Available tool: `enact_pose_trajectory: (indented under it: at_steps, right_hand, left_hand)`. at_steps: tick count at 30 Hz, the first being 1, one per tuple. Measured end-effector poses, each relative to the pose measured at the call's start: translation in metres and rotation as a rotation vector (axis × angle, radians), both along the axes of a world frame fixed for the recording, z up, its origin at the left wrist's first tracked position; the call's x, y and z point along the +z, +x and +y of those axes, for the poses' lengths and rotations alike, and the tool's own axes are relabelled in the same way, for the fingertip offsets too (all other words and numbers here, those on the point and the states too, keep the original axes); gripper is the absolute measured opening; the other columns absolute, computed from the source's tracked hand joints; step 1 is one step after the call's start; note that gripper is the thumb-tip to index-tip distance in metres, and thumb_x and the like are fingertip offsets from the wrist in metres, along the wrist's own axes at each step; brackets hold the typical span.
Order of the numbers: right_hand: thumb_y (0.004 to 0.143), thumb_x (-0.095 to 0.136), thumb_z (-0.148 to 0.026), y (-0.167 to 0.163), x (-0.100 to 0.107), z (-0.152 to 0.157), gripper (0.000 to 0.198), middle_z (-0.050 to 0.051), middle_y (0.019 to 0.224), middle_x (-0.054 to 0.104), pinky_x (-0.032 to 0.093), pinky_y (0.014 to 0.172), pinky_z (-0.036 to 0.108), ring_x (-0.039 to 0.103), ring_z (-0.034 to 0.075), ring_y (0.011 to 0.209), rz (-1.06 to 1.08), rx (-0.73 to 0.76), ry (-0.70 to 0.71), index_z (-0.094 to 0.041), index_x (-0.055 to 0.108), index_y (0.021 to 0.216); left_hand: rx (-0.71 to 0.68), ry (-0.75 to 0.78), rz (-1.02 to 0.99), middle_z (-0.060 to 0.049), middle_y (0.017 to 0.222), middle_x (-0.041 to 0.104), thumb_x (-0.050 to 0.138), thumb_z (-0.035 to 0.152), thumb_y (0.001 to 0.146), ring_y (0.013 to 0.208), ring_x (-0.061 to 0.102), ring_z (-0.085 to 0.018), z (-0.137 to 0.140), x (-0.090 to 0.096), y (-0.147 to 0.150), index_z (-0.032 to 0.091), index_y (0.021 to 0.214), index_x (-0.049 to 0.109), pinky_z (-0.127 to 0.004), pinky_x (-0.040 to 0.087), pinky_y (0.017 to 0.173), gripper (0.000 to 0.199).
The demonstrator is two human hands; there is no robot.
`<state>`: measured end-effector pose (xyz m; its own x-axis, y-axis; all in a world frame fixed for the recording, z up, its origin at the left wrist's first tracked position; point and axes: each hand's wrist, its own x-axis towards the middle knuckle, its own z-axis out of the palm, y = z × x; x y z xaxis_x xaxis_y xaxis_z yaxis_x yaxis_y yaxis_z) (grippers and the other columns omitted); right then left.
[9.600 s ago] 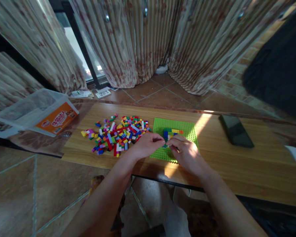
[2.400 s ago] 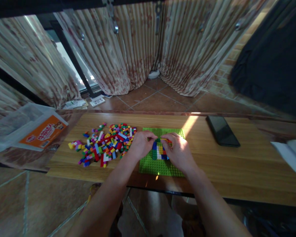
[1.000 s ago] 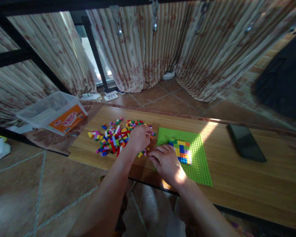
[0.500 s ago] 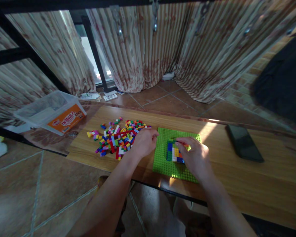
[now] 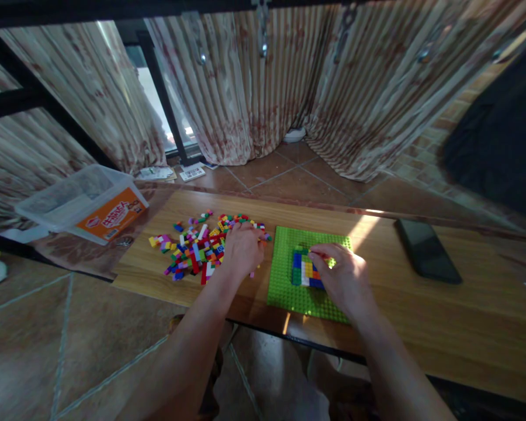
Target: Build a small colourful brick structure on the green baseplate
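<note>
My left hand (image 5: 244,248) is over the right side of a pile of small toy building bricks (image 5: 197,245). Its fingers bend down among the bricks and are mostly hidden beneath it. On a green studded baseplate (image 5: 284,292) sits a low block of blue, green, white, yellow and orange bricks (image 5: 305,269). My right hand (image 5: 342,272) is closed in a pinch, thumb and forefinger meeting at the upper edge of this block. What the pinch holds is too small to make out, and the hand covers the block's right part.
A black phone (image 5: 427,251) lies on the wooden table (image 5: 386,304) to the right. Beyond the table's left end stands a clear plastic box (image 5: 87,202) with an orange label. Striped curtains (image 5: 254,93) hang behind the table.
My left hand has moved left from beside the baseplate's edge back over the brick pile. My right hand stays pinched at the block. The whole view has shifted slightly.
</note>
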<state>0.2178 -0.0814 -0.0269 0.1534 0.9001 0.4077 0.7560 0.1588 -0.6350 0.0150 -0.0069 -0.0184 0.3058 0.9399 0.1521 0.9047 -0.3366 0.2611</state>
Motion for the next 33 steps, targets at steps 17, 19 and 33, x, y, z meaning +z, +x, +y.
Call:
enact_pose_trajectory:
  at_steps: [17, 19, 33]
  right_hand:
    - [0.086, 0.057, -0.032, -0.002, 0.0, 0.0, 0.017, 0.005, 0.086, 0.073, 0.053, 0.073, 0.035, 0.067, 0.02, 0.078, -0.03, 0.005, 0.007, -0.022, 0.071, 0.083]
    - [0.086, 0.057, -0.031, -0.003, 0.0, -0.001, 0.018, 0.005, 0.086, 0.073, 0.053, 0.074, 0.036, 0.066, 0.02, 0.078, -0.023, 0.012, 0.004, -0.021, 0.071, 0.083]
    - [0.087, 0.057, -0.031, -0.003, 0.0, -0.002, 0.017, 0.005, 0.088, 0.072, 0.052, 0.077, 0.037, 0.066, 0.02, 0.08, -0.027, 0.028, 0.009, -0.022, 0.071, 0.084]
  left_hand:
    - [-0.029, -0.039, -0.148, -0.007, 0.09, 0.068, 0.052, 0.018, 0.085, 0.087, 0.062, -0.022, -0.003, 0.004, 0.009, 0.018, 0.088, 0.065, -0.035, 0.048, 0.083, 0.013]
    - [-0.018, -0.098, -0.235, -0.005, 0.083, 0.069, 0.051, 0.018, 0.087, 0.076, 0.063, -0.019, -0.002, 0.004, 0.009, 0.019, 0.092, 0.063, -0.032, 0.049, 0.076, 0.013]
    - [-0.056, -0.183, -0.594, -0.003, 0.083, 0.071, 0.056, 0.011, 0.079, 0.08, 0.067, -0.016, -0.001, -0.001, 0.011, 0.017, 0.091, 0.064, -0.027, 0.054, 0.074, 0.015]
